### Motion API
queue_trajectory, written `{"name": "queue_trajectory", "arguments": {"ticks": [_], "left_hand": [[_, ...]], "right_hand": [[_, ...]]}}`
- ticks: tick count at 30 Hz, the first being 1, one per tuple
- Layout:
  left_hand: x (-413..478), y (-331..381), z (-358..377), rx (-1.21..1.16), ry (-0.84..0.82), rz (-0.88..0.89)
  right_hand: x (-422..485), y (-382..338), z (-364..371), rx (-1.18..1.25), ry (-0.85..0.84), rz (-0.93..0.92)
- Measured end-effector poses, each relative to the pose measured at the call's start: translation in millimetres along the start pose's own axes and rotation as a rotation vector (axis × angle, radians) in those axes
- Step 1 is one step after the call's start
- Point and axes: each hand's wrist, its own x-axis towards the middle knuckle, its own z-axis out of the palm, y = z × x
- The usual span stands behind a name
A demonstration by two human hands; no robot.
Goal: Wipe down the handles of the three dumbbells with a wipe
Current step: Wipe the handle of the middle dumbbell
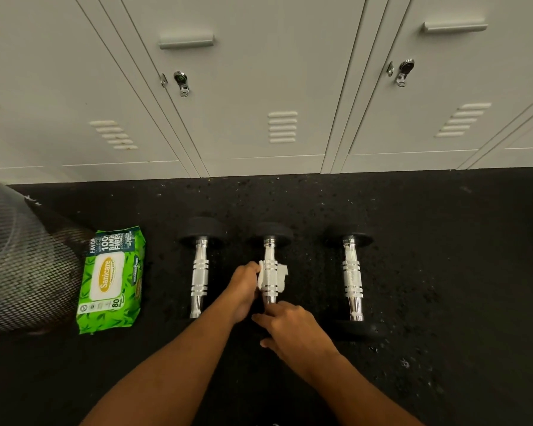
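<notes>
A: Where is the wipe?
B: Wrapped round the middle dumbbell handle on the black floor, pinched there by the left hand.
A: The right hand?
B: Fingers curled over that dumbbell's near end. The left dumbbell and right dumbbell flank it; the wipes pack lies far left.

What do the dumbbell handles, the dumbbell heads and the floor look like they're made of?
Dumbbell handles: metal, seemingly chromed steel. They have a bright mirror-like shine, ringed bands and a rougher, likely knurled, grip section.
Dumbbell heads: matte black with no gleam, probably rubber-coated.
Floor: a black, grainy, flecked surface with loose crumbs on it, likely rubber gym matting.
</notes>
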Motion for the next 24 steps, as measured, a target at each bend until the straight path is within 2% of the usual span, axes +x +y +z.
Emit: {"name": "queue_trajectory", "arguments": {"ticks": [5, 13, 17, 20, 24], "left_hand": [[15.0, 17.1, 7.1, -0.164, 0.07, 0.013], [4.5, 4.4, 1.5, -0.024, -0.076, 0.03], [-6.8, -12.1, -8.2, 0.161, -0.113, 0.031], [-15.9, -24.5, -12.8, 0.484, -0.022, 0.165], [-29.4, -39.5, -19.5, 0.683, -0.009, 0.325]], "right_hand": [[0.2, -0.8, 1.6, 0.007, 0.005, 0.002], [0.4, -0.3, 1.0, 0.005, -0.003, 0.001], [0.7, -1.2, 0.0, 0.001, -0.002, -0.003], [-0.2, 0.1, 0.5, 0.008, 0.007, 0.002], [-3.6, 1.2, 0.0, 0.022, 0.018, 0.023]]}}
